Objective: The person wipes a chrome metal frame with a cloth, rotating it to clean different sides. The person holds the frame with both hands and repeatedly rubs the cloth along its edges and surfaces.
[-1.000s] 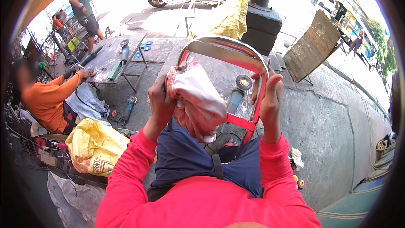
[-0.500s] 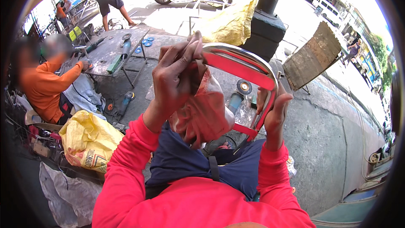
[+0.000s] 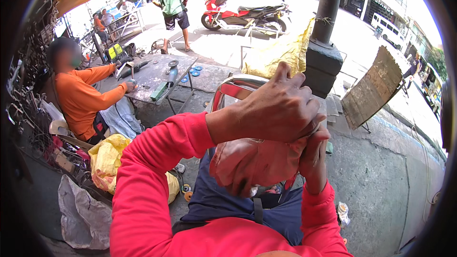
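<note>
My left hand (image 3: 278, 109) is raised close in front of the camera, fingers curled over the top of a crumpled pink-white cloth (image 3: 254, 164). My right hand (image 3: 314, 154) grips the same cloth from the right side, just under the left hand. Both arms wear red sleeves. Behind the hands, a bent chrome metal frame (image 3: 233, 88) shows, mostly hidden by my left forearm. The lower part of the cloth hangs over my dark blue lap.
A person in an orange shirt (image 3: 83, 97) sits at the left by a low metal table (image 3: 157, 74) with grinders and discs. Yellow sacks (image 3: 107, 159) lie beside me. A dark post (image 3: 323, 57), a leaning board (image 3: 373, 88), a red motorcycle (image 3: 243, 14) and a walking person (image 3: 173, 4) stand beyond.
My left hand has swung up and right over the cloth, meeting my right hand, which moved in from the frame's side. The cloth is bunched between both hands.
</note>
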`<action>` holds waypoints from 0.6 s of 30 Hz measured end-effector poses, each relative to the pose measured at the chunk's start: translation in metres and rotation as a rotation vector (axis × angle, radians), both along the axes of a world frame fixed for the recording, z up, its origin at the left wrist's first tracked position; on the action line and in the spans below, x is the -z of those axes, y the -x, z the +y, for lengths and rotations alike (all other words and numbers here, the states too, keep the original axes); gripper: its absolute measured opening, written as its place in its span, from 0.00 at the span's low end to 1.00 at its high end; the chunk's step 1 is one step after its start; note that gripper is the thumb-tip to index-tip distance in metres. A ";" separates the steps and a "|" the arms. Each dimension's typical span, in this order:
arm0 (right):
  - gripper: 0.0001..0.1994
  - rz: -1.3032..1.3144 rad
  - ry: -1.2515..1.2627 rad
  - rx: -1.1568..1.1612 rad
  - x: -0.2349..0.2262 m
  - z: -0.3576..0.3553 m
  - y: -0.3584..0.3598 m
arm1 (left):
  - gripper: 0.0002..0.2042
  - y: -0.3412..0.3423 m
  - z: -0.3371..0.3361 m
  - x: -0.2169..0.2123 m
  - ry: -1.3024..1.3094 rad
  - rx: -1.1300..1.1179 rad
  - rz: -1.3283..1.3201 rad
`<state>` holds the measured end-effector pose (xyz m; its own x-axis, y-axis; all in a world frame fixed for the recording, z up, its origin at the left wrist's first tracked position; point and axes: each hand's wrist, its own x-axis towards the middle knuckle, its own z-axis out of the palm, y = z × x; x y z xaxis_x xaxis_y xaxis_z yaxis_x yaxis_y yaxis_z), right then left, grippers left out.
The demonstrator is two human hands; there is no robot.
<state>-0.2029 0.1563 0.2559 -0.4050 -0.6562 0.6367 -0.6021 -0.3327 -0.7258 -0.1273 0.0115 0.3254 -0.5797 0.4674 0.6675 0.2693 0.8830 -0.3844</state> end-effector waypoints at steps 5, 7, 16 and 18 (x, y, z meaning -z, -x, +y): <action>0.41 0.018 0.012 0.136 0.006 -0.006 0.002 | 0.16 -0.008 -0.035 0.026 -0.070 -0.106 0.219; 0.42 0.006 -0.006 0.162 0.008 -0.003 0.003 | 0.17 -0.011 -0.054 0.043 -0.148 -0.201 0.339; 0.41 -0.007 -0.023 0.156 -0.002 -0.003 0.000 | 0.10 -0.043 -0.077 0.109 -1.052 -0.251 0.136; 0.40 -0.006 -0.047 0.155 -0.005 -0.004 -0.001 | 0.10 -0.045 -0.076 0.104 -1.025 -0.210 0.186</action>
<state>-0.2016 0.1524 0.2608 -0.5076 -0.6144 0.6040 -0.6389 -0.2018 -0.7423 -0.0826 -0.0646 0.2218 -0.4315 -0.4662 0.7723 0.0877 0.8303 0.5503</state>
